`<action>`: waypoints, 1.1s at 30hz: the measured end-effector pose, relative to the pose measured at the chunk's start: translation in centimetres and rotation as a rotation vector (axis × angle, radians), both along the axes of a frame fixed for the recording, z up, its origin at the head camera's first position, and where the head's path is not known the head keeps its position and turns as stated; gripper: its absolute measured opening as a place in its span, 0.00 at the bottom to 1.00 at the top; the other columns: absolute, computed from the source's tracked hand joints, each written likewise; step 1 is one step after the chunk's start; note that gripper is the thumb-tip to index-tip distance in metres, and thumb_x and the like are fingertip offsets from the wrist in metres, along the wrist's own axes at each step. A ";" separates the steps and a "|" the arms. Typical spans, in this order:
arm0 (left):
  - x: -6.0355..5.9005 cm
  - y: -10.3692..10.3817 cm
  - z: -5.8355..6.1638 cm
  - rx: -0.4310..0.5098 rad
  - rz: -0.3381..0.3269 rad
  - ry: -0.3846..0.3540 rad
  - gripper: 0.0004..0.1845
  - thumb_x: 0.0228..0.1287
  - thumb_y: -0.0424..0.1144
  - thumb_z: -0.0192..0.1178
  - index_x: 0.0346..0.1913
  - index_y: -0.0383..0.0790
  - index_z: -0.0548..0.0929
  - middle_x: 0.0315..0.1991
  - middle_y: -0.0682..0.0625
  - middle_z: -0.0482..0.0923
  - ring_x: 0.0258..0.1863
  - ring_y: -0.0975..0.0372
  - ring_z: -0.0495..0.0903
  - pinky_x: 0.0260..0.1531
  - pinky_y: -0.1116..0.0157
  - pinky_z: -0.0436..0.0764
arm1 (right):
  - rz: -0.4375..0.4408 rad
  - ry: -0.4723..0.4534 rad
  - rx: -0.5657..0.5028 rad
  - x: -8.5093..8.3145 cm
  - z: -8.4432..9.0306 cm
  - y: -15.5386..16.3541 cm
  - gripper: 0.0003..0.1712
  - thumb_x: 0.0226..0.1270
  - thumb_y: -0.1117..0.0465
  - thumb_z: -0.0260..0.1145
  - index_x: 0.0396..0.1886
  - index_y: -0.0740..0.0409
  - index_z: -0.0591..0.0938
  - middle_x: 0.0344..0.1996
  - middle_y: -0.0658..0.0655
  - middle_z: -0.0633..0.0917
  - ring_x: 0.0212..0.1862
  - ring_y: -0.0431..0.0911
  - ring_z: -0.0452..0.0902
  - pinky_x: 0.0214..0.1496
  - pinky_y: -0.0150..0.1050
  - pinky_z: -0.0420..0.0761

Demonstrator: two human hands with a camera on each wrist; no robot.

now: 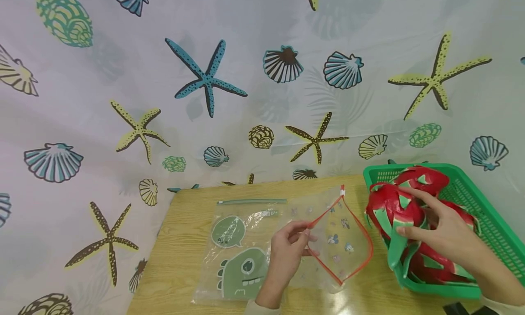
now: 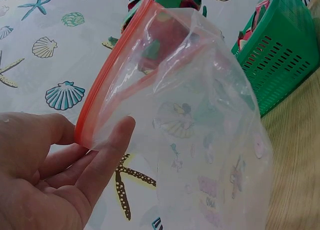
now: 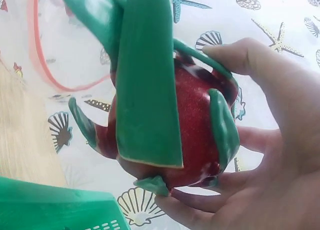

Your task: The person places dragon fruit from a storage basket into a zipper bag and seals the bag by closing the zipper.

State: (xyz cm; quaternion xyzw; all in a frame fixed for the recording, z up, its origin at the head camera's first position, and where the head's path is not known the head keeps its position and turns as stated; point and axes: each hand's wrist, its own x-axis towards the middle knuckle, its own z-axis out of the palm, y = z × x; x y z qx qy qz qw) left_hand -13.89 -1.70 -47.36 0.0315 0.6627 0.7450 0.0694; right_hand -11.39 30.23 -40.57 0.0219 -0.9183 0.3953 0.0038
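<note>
Backdrop: pale cloth (image 1: 254,100) printed with starfish and shells, hanging behind and draping onto a light wood-grain table (image 1: 180,242). On the table, flat: one clear zip bag with a green dinosaur print (image 1: 239,271) and a green seal strip. Beside it, a second clear bag (image 1: 340,242), thin crinkled film with small cartoon prints and an orange zip rim, held up with its mouth gaping in a leaf-shaped oval. Left hand (image 1: 287,251) pinches that rim at one corner, thumb and fingers closed on the orange strip; the wrist view shows the film sagging below the pinch. Right hand (image 1: 443,233) wraps around a dragon fruit (image 1: 393,210), fingers curled about its glossy red body; the fruit has stiff green flaps, smooth and plastic-looking, likely a model. It sits at the near-left edge of a green perforated basket (image 1: 492,214), just clear of further dragon fruits (image 1: 422,178) heaped inside. Step judged in hand: lifting one fruit out for bagging. The next move would call for carrying it left to the bag's mouth, which must stay spread wide enough that the flaps do not snag the rim.
</note>
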 end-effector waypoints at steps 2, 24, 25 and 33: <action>0.0 0.0 -0.1 0.004 0.001 -0.002 0.10 0.68 0.32 0.60 0.49 0.38 0.84 0.49 0.38 0.85 0.36 0.57 0.87 0.29 0.61 0.88 | 0.030 -0.006 -0.029 0.1 0.1 0.0 0.49 0.64 0.51 0.71 0.79 0.37 0.55 0.56 0.62 0.76 0.48 0.48 0.79 0.35 0.35 0.76; 0.0 0.2 -0.2 -0.001 -0.019 0.032 0.09 0.70 0.32 0.58 0.49 0.41 0.84 0.49 0.42 0.85 0.44 0.39 0.85 0.29 0.61 0.88 | 0.212 0.066 -0.222 1.2 0.8 -2.2 0.46 0.65 0.66 0.68 0.78 0.41 0.58 0.72 0.39 0.61 0.60 0.23 0.62 0.46 0.27 0.82; 0.0 0.2 -0.2 0.000 -0.020 0.029 0.09 0.69 0.32 0.58 0.49 0.41 0.84 0.49 0.40 0.85 0.44 0.39 0.85 0.29 0.61 0.88 | 0.225 0.059 -0.243 1.2 0.8 -2.3 0.46 0.65 0.66 0.68 0.78 0.42 0.58 0.72 0.39 0.61 0.61 0.24 0.63 0.45 0.28 0.83; 0.1 0.8 -0.1 -0.007 -0.018 0.025 0.09 0.69 0.31 0.58 0.48 0.42 0.84 0.49 0.41 0.85 0.44 0.41 0.85 0.29 0.60 0.89 | 0.299 -0.036 -0.405 1.3 -0.2 -3.5 0.43 0.67 0.68 0.64 0.78 0.46 0.58 0.69 0.38 0.63 0.58 0.26 0.69 0.44 0.37 0.87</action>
